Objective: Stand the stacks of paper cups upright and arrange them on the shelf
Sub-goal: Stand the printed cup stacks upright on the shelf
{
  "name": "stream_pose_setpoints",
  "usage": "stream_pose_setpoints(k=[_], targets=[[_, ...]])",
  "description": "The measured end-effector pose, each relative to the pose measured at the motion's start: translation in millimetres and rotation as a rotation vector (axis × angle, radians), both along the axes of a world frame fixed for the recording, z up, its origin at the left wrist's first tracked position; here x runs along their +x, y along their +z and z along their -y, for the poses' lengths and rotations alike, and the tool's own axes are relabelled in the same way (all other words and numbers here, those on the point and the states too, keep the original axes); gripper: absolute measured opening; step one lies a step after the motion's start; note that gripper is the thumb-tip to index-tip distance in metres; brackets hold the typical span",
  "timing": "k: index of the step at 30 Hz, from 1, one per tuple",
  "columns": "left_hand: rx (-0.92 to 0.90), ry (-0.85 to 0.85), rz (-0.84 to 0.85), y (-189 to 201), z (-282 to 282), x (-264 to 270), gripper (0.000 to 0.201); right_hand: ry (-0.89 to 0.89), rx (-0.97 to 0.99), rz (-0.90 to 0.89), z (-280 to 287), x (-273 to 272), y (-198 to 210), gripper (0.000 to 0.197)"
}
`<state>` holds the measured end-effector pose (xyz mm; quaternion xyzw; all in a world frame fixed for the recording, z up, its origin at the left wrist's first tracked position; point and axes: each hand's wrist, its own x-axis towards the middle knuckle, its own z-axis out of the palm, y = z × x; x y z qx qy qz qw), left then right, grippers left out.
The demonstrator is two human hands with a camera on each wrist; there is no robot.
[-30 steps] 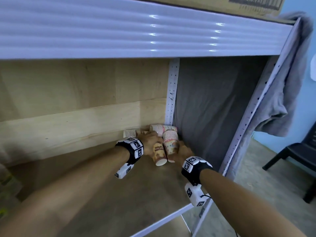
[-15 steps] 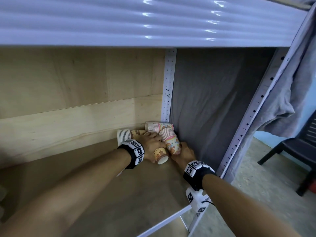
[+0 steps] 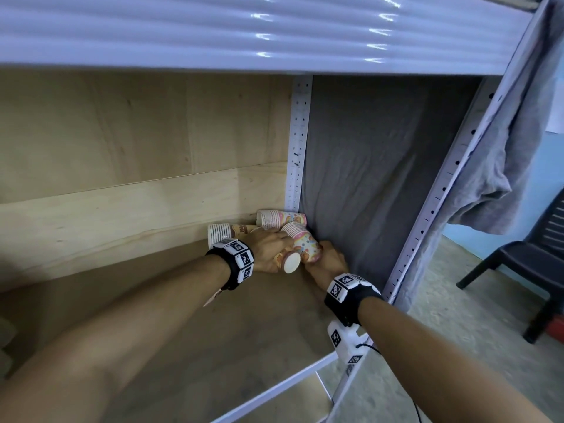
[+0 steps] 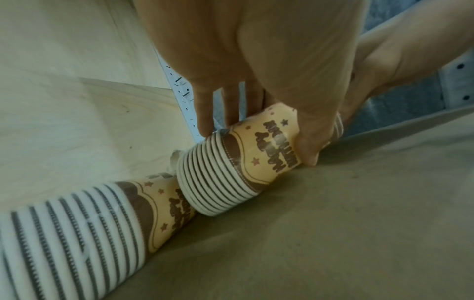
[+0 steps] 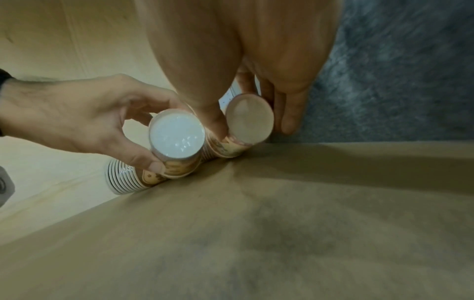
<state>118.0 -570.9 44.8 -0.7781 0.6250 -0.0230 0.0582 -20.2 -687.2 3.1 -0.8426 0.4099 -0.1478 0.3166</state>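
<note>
Crowded back right corner, open board in front

The bare brown shelf board [image 3: 189, 346] lies open toward its front edge and leftward. In the corner, lying stacks of printed paper cups [image 3: 280, 218] crowd against the pale plywood back panel [image 3: 122, 209], the white perforated metal upright [image 3: 297, 148] and the grey cloth side wall [image 3: 366, 178]; the corrugated white shelf edge [image 3: 213, 32] overhangs.

Both held cup stacks [image 3: 290, 259] now lie flatter, bases toward the camera
</note>
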Motion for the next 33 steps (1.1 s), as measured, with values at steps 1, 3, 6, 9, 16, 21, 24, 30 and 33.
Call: stream_pose_setpoints(k=[1,3,6,9,16,21,24,30,33], targets=[[-0.032,0.023,-0.028,0.9,-1.3,-1.1,0.057,0.005,-0.013,0.001,-0.8,-0.9,3.5,0.042],[-0.098,0.085,-0.081,3.7,-3.7,-2.5,0.054,0.009,-0.045,0.0,-2.4,-1.9,10.8,0.04],[-0.209,0.171,-0.18,10.8,-9.0,-5.2,0.054,0.021,-0.081,-0.001,-5.7,-2.9,22.5,0.041],[-0.316,0.246,-0.276,17.8,-16.4,-7.8,0.057,0.036,-0.122,-0.009,-9.3,-3.5,36.9,0.041],[-0.405,0.408,-0.563,38.0,-48.5,-7.2,0.055,0.14,-0.187,-0.034,-25.5,2.4,78.4,0.024],[-0.399,0.515,-0.646,53.4,-77.1,-4.2,0.049,0.269,-0.217,-0.089,-43.8,12.1,103.8,0.019],[-0.342,0.584,-0.637,62.6,-96.6,-0.3,0.048,0.363,-0.253,-0.125,-63.2,21.9,114.0,0.025],[-0.136,0.722,-0.476,79.5,-142.4,4.3,0.07,0.558,-0.235,-0.147,-111.6,42.5,125.4,0.022],[-0.092,0.792,-0.414,83.6,-168.1,4.1,0.055,0.643,-0.267,-0.14,-137.6,52.8,129.6,0.028]])
